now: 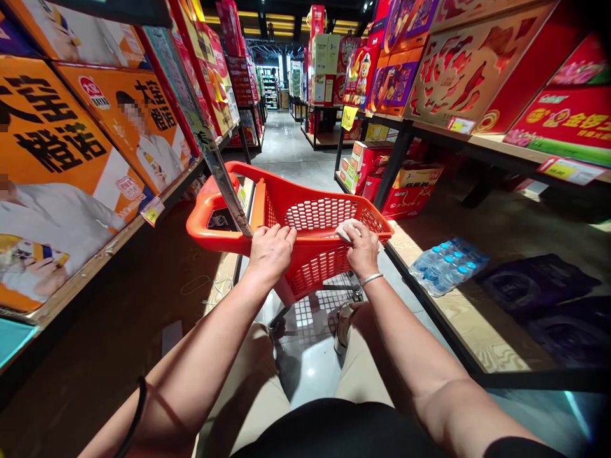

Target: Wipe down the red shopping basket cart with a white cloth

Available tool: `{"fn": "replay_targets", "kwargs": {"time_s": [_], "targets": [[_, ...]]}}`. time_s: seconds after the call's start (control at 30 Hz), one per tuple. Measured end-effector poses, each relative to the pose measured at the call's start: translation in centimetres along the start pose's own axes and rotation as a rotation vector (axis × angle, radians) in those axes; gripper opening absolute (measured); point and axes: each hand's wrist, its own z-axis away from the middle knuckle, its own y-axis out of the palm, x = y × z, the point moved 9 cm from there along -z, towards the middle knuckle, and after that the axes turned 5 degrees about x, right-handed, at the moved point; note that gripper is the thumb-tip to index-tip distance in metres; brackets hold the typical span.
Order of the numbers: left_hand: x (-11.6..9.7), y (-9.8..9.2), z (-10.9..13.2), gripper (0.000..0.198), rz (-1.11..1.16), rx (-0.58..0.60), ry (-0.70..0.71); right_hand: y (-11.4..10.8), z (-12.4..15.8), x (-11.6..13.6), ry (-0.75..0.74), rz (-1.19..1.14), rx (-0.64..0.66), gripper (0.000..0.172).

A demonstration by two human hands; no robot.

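A red plastic shopping cart [316, 242] stands crosswise in front of me, its handle end to the left and its basket to the right. My left hand [273, 251] is closed over the near rim of the basket, close to the foot of a scuffed metal pole [217, 168] that slants up to the upper left. Farther right, my right hand [363, 248] presses a pale, crumpled cloth [347, 230] onto the same rim. Its fingers are bent around the cloth. Through the lattice I see the basket's inner wall.
Orange drink cartons [119, 121] fill the left shelf. On the right shelf are gift boxes [465, 60], with a pack of water bottles [446, 264] and dark purple bags [539, 280] on the lower board. A grey tiled aisle [281, 143] runs ahead between stacked displays.
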Motion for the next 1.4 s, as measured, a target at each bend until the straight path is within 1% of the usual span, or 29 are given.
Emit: {"fn": "replay_targets", "kwargs": {"time_s": [0.03,0.1,0.2,0.27,0.33,0.4,0.47,0.5,0.53,0.6,0.67,0.7,0.77,0.83,0.9,0.93,1.0,1.1,1.13,1.2,1.27,1.4], "targets": [[0.0,0.2,-0.1,0.043,-0.003,-0.006,0.0,0.3,0.3,1.3,-0.03,-0.025,-0.009,0.062],[0.0,0.2,-0.2,0.041,-0.025,0.0,-0.007,1.0,1.2,4.6,-0.113,-0.09,-0.009,0.066],[-0.3,-0.3,-0.2,0.039,-0.064,0.052,-0.017,1.9,2.9,9.6,-0.234,-0.207,-0.017,0.067],[-0.6,-0.7,-0.3,0.038,-0.091,0.097,-0.021,2.4,3.8,11.3,-0.257,-0.261,-0.042,0.062],[-0.9,-1.0,-0.3,0.036,-0.119,0.139,-0.024,3.0,4.4,11.7,-0.242,-0.279,-0.056,0.057],[-1.0,-1.2,-0.4,0.034,-0.137,0.166,-0.034,4.1,4.9,11.3,-0.212,-0.267,-0.04,0.053],[-1.0,-1.3,-0.5,0.032,-0.14,0.182,-0.044,5.6,5.6,10.7,-0.198,-0.237,0.012,0.052],[-0.9,-1.3,-0.5,0.031,-0.139,0.189,-0.049,6.5,6.2,10.7,-0.216,-0.218,0.052,0.051],[-0.9,-1.3,-0.5,0.03,-0.135,0.194,-0.051,7.5,6.9,10.9,-0.259,-0.199,0.098,0.048],[-0.9,-1.3,-0.6,0.03,-0.126,0.2,-0.045,9.1,8.6,11.7,-0.389,-0.168,0.184,0.039],[-0.9,-1.4,-0.6,0.033,-0.114,0.188,-0.033,9.8,10.1,12.4,-0.495,-0.149,0.224,0.031],[-0.9,-1.5,-0.6,0.035,-0.109,0.18,-0.029,9.6,10.5,12.6,-0.521,-0.146,0.218,0.03],[-0.9,-1.6,-0.6,0.035,-0.104,0.173,-0.032,8.2,10.4,12.9,-0.537,-0.156,0.161,0.028],[-0.9,-1.5,-0.6,0.034,-0.094,0.18,-0.04,6.3,9.5,13.1,-0.544,-0.17,0.091,0.028],[-1.1,-1.5,-0.5,0.036,-0.072,0.166,-0.042,5.2,8.3,13.0,-0.536,-0.156,0.066,0.029],[-1.2,-1.6,-0.3,0.038,-0.056,0.144,-0.036,5.3,7.7,12.8,-0.53,-0.139,0.083,0.029],[-1.4,-1.7,0.1,0.042,-0.037,0.078,-0.011,6.4,7.3,12.2,-0.543,-0.107,0.165,0.028],[-1.7,-1.6,1.1,0.046,-0.055,0.002,0.055,8.6,8.2,11.2,-0.615,-0.08,0.293,0.024],[-1.8,-1.5,1.5,0.048,-0.062,-0.007,0.075,8.9,8.6,10.9,-0.634,-0.076,0.315,0.023],[-1.7,-1.1,2.0,0.056,-0.062,-0.009,0.097,8.6,9.1,10.5,-0.64,-0.068,0.321,0.021],[-1.5,-0.8,2.3,0.058,-0.054,-0.013,0.102,7.0,8.8,10.1,-0.608,-0.074,0.266,0.02],[-0.6,-0.3,2.7,0.053,-0.02,-0.068,0.079,2.1,6.7,8.4,-0.514,-0.144,0.035,0.026]]}}
